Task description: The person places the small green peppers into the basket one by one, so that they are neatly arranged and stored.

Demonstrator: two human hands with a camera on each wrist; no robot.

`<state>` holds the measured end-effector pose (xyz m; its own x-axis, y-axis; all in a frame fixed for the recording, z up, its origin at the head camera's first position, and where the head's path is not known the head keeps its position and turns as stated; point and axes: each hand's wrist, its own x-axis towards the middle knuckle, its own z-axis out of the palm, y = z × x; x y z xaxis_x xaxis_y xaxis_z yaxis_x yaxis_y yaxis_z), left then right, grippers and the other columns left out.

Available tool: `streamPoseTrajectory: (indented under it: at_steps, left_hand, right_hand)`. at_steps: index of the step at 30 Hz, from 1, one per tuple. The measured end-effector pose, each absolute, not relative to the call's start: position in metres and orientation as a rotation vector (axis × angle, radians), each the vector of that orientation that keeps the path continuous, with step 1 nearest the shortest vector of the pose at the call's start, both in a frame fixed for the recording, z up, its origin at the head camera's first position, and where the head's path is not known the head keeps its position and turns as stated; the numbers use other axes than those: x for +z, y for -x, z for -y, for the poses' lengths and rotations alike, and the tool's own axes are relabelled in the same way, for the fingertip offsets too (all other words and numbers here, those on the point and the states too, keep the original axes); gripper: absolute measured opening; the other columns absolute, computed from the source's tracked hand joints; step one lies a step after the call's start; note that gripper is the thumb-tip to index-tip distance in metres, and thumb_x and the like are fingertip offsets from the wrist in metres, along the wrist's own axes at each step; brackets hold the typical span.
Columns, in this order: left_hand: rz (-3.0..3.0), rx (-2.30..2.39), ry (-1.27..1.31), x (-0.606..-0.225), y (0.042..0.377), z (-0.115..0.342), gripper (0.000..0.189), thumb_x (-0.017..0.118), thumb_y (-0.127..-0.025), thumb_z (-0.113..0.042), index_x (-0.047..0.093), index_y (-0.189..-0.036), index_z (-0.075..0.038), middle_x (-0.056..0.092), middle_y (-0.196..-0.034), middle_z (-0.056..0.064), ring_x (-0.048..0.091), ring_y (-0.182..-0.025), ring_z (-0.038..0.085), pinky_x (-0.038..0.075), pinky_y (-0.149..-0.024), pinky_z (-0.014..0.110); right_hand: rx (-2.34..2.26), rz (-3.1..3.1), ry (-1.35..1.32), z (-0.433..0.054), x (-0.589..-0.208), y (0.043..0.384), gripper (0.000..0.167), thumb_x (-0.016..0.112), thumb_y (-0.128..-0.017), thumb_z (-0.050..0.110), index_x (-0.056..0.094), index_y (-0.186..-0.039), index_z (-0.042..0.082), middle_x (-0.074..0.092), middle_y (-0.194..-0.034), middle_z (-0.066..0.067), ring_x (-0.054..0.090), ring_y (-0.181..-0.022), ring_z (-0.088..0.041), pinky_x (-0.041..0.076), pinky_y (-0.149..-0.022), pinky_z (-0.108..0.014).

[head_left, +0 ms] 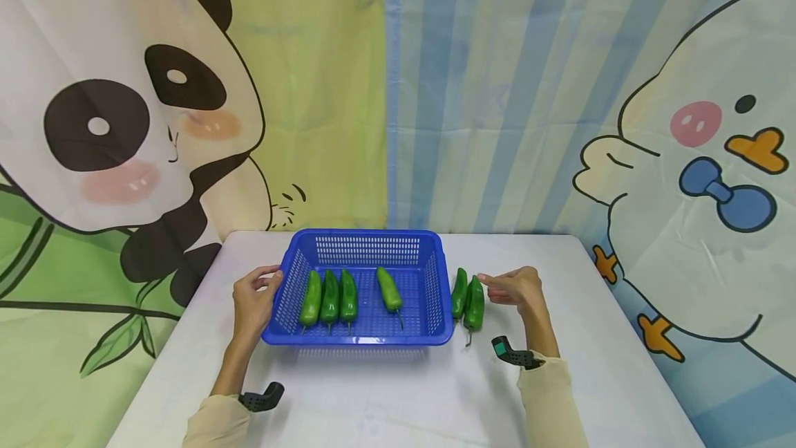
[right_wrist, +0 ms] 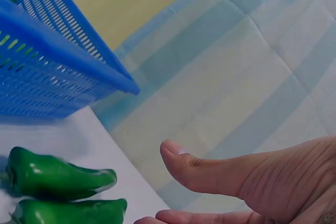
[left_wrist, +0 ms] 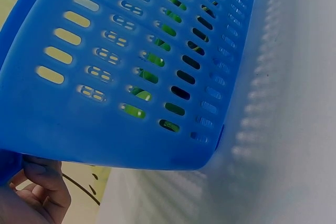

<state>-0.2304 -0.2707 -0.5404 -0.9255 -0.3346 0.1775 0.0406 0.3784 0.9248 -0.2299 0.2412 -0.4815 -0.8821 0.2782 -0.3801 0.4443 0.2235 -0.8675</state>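
Note:
A blue plastic basket with slotted walls is in the middle of the white table. My left hand grips its left rim, the fingers curled at the edge in the left wrist view. Inside, three green peppers lie side by side at the left, and a single green pepper lies apart, right of centre. Outside the right wall, two more green peppers lie together: a nearer one and another beside the basket. My right hand is just right of this pair, thumb and fingers apart, holding nothing.
The white table runs back to a hanging printed cloth with a panda and a white bird. Each wrist wears a black camera mount, one of them on the right wrist.

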Motion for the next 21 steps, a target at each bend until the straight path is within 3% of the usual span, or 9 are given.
streamPoseTrajectory:
  at_steps: [7,14,21]
  left_hand:
    - [2.303,-1.562,-0.264,-0.541,0.231,0.270,0.032,0.069,-0.109,-0.024,0.076,-0.131,-0.001,0.077,-0.105,0.030,0.067,-0.061,0.002,0.055,-0.058,0.017]
    - [2.304,-1.558,-0.265,-0.541,0.231,0.270,0.032,0.069,-0.109,-0.023,0.075,-0.131,-0.001,0.077,-0.106,0.030,0.068,-0.061,0.001,0.055,-0.059,0.017]
    - [2.297,-1.554,-0.266,-0.541,0.231,0.270,0.031,0.070,-0.108,-0.022,0.076,-0.130,-0.001,0.077,-0.105,0.030,0.067,-0.061,0.001,0.055,-0.059,0.017]
  right_hand:
    - [-1.708,-2.323,-0.751,-0.248,-0.500,0.227,0.061,0.094,-0.088,0.023,0.062,-0.124,-0.015,0.082,-0.088,-0.018,0.081,-0.071,-0.023,0.067,-0.074,-0.036]
    - [-1.639,-2.341,-0.776,-0.245,-0.516,0.225,0.061,0.093,-0.089,0.021,0.062,-0.124,-0.018,0.081,-0.093,-0.025,0.082,-0.077,-0.027,0.068,-0.079,-0.038]
    - [-1.640,-2.337,-0.782,-0.241,-0.528,0.225,0.058,0.095,-0.087,0.019,0.059,-0.118,-0.015,0.080,-0.087,-0.022,0.080,-0.069,-0.022,0.067,-0.072,-0.035]
